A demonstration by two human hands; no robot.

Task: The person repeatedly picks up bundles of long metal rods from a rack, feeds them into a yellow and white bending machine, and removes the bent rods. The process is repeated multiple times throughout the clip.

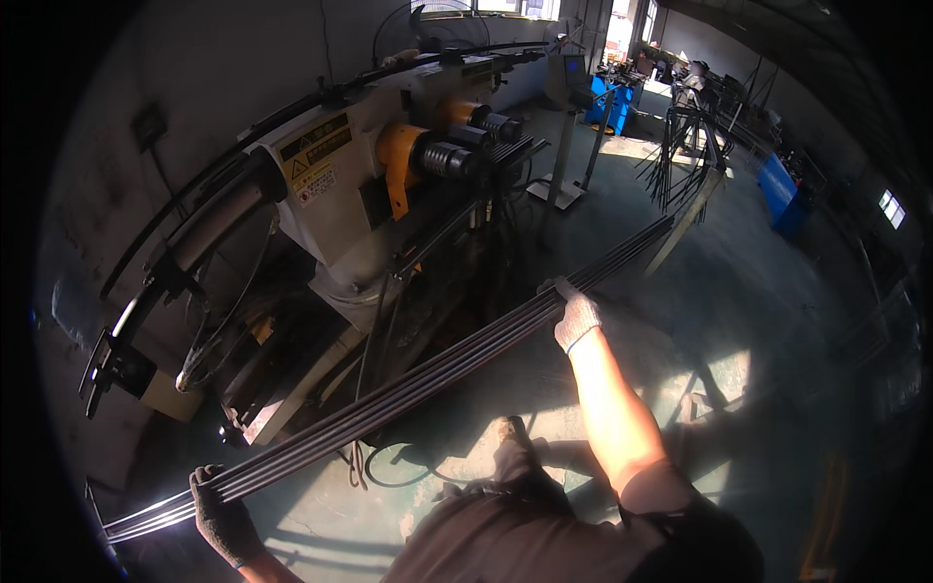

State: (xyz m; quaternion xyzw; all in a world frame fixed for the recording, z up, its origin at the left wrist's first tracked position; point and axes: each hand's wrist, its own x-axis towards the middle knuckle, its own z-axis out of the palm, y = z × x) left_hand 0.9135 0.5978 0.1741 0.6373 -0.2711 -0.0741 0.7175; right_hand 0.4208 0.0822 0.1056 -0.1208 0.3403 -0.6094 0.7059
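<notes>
Several long, thin, dark metal rods lie side by side as a bundle, slanting across in front of me from the lower left to the upper right. My left hand, in a knitted work glove, is closed around the bundle near its left end, where the metal shines in the sunlight. Farther along, my right hand, in a pale glove, grips the rods with the arm stretched forward. The rods' far end comes close to a slanted pale bar; I cannot tell whether they touch.
A large grey machine with orange brackets stands beyond the rods. A control box on a post is behind it. More dark rods hang at the far right. Blue cabinets stand farther back. A cable loops on the floor.
</notes>
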